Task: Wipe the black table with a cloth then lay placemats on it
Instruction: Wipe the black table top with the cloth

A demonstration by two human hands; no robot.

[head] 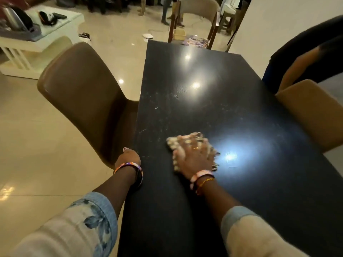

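Cloth (191,145) lying on black table (213,108), near-centre of the top, slightly left of the bright light glare; pale, crumpled, motion-blurred. Right hand (193,156) pressed flat on top of cloth, fingers spread, palm down, not clenched; ring on one finger, bracelets at wrist. Left hand (128,157) at table's left edge, curled over the rim, fingers bent downward out of sight; beaded bracelets at wrist. Both forearms in rolled-up light sleeves with denim cuffs. Tabletop showing pale streaks and specks left and far of the cloth, plus several ceiling-light reflections. Brown chair (83,93) pushed up to left side of table, just beside left hand. Tan chair (311,114) at right side, near end. Beige chair (196,17) at far end. Colourful flat item (196,42) lying just beyond far edge of table; cannot tell what. White side table (42,39) far left, dark items on top.
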